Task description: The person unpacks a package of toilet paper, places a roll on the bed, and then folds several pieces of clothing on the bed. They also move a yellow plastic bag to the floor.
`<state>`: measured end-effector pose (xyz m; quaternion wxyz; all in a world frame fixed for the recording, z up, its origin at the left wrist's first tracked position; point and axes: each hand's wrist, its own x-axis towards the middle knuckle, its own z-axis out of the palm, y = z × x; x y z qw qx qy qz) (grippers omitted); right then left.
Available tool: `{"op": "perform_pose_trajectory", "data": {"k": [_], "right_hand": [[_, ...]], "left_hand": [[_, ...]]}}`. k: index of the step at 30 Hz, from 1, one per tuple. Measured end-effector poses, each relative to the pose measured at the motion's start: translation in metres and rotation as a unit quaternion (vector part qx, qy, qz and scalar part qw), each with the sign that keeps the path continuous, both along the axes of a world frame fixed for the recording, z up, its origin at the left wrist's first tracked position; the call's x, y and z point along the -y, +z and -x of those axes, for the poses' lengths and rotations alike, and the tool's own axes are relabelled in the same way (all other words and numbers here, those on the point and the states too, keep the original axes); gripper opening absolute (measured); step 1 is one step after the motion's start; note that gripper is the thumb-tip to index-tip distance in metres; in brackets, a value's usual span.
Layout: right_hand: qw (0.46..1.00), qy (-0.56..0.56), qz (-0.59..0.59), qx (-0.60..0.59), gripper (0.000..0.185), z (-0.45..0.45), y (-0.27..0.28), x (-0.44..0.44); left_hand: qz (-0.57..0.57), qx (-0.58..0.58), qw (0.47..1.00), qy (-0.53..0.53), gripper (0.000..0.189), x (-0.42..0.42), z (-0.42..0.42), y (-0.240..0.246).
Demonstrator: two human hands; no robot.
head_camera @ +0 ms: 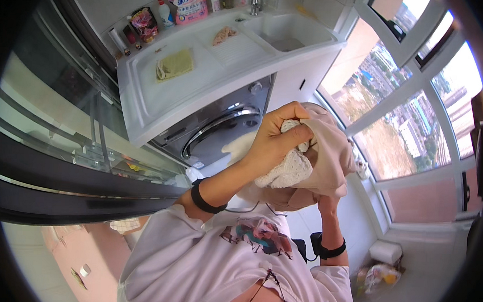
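My left hand [280,138] grips a white knitted or lace cloth [290,168] together with the edge of a beige-pink fabric garment [331,154]. The thumb presses on the bunched cloth near the garment's fold. My right hand is hidden under the garment; its wrist [328,204] comes up from below, so its grip cannot be seen. The garment hangs in loose folds in front of my chest, to the right of the washing machine [222,130]. Some pale fabric shows below and left of my left hand.
A white counter [204,80] with a sink [287,35] stands ahead, bearing a yellow-green cloth [174,65], a small beige cloth [224,35] and detergent containers along the back. Windows [418,129] are at the right, glass door panels [98,146] at the left. Bags [380,277] lie on the floor at lower right.
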<state>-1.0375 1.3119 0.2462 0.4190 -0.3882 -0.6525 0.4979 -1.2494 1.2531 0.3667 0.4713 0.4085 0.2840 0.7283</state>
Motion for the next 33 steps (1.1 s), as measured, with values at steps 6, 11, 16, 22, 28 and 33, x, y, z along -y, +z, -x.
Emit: {"op": "perform_pose_trajectory", "data": {"k": [6,11,16,22,28,33], "right_hand": [[0.976,0.046,0.204,-0.065,0.057,-0.011,0.004,-0.119],[0.942,0.123,0.209,-0.232,0.053,0.014,0.008,-0.202],[0.953,0.116,0.142,-0.243,0.039,0.061,0.111,-0.293],[0.928,0.19,-0.294,-0.131,0.043,0.199,0.234,-0.297],[0.867,0.198,-0.451,0.075,0.043,0.348,0.205,-0.279],[0.905,0.401,-0.142,-0.02,0.059,0.446,0.076,-0.204]], "left_hand": [[0.041,0.058,0.995,0.072,0.002,-0.105,-0.005,0.005],[-0.037,0.004,0.974,0.225,0.004,-0.18,0.009,0.057],[-0.246,-0.048,0.886,0.389,0.011,-0.235,0.036,0.159],[-0.32,-0.122,0.803,0.488,0.006,-0.209,0.133,0.209],[-0.271,-0.201,0.76,0.556,0.006,-0.134,0.266,0.171],[-0.071,-0.196,0.773,0.599,0.008,-0.072,0.317,0.053]]}}
